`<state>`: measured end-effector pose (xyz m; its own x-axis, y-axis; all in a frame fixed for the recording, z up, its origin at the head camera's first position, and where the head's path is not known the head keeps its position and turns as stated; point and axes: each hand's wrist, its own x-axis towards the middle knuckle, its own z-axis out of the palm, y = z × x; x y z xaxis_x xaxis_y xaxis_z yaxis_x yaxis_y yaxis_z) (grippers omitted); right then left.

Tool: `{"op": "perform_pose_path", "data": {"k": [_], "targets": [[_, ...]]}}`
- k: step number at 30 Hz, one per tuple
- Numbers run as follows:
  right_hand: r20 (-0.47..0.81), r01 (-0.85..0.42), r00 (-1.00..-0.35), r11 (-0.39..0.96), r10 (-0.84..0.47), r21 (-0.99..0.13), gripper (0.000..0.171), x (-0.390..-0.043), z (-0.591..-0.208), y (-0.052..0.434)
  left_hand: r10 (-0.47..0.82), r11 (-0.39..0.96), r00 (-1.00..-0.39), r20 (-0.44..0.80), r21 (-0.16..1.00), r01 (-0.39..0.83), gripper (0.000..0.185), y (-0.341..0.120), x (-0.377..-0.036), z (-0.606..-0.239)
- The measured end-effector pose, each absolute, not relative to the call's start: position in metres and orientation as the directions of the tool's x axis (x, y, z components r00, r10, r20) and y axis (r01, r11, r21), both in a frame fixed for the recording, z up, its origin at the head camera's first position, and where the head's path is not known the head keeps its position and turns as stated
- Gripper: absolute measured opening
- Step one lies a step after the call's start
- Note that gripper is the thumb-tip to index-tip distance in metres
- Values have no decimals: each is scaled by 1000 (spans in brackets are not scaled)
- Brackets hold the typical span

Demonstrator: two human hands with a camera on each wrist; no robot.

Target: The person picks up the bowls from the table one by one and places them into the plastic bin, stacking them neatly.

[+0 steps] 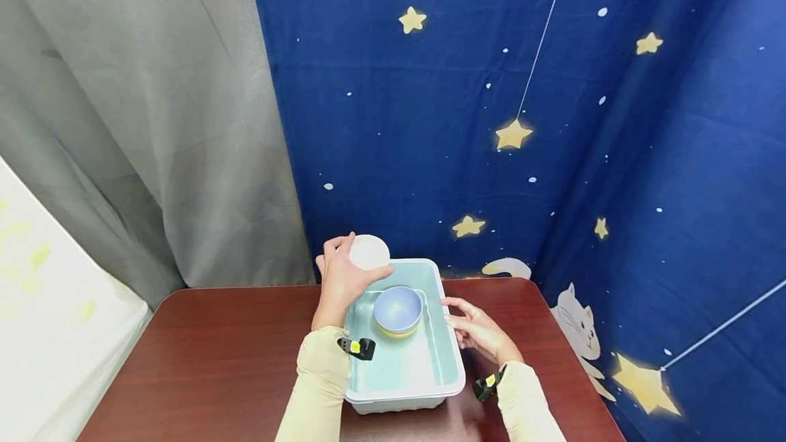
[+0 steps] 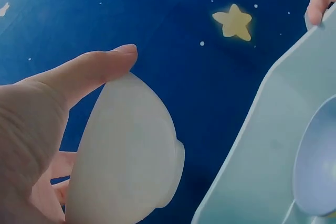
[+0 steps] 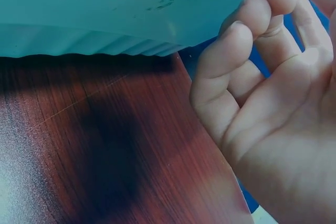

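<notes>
My left hand (image 1: 348, 266) grips a white bowl (image 1: 369, 252) tilted on its side above the far left corner of a pale teal plastic tub (image 1: 451, 360). In the left wrist view the thumb (image 2: 89, 72) lies across the white bowl (image 2: 126, 156), with the other fingers behind it. A blue bowl (image 1: 398, 308) sits upside down in the tub on something yellow. My right hand (image 1: 456, 318) holds the tub's right rim. In the right wrist view its curled fingers (image 3: 236, 72) touch the tub's outer wall (image 3: 131, 9).
The tub stands on a dark red-brown wooden table (image 1: 215, 353) whose right edge runs near my right hand. A blue starry curtain (image 1: 522, 121) hangs close behind, with a grey curtain (image 1: 153, 121) to the left. The tub's near half holds nothing.
</notes>
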<state>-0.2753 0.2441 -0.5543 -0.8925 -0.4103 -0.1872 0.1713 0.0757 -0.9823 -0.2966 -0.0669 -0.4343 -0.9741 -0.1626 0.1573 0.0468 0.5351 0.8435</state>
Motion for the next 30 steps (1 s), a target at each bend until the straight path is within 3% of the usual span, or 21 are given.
{"op": "perform_pose_path", "data": {"k": [6,16,30], "targets": [[-173,164,-891,58,-419,-985,52,-276,-555,244,-109,525,-971,211,842,124,111,-54,-303,-445],[-159,156,-887,42,-433,-987,49,-274,-558,244,-83,509,-982,172,854,107,106,-43,-307,-462],[-133,139,-890,19,-437,-990,50,-275,-560,244,-34,570,-969,243,802,181,105,-28,-320,-487]]}}
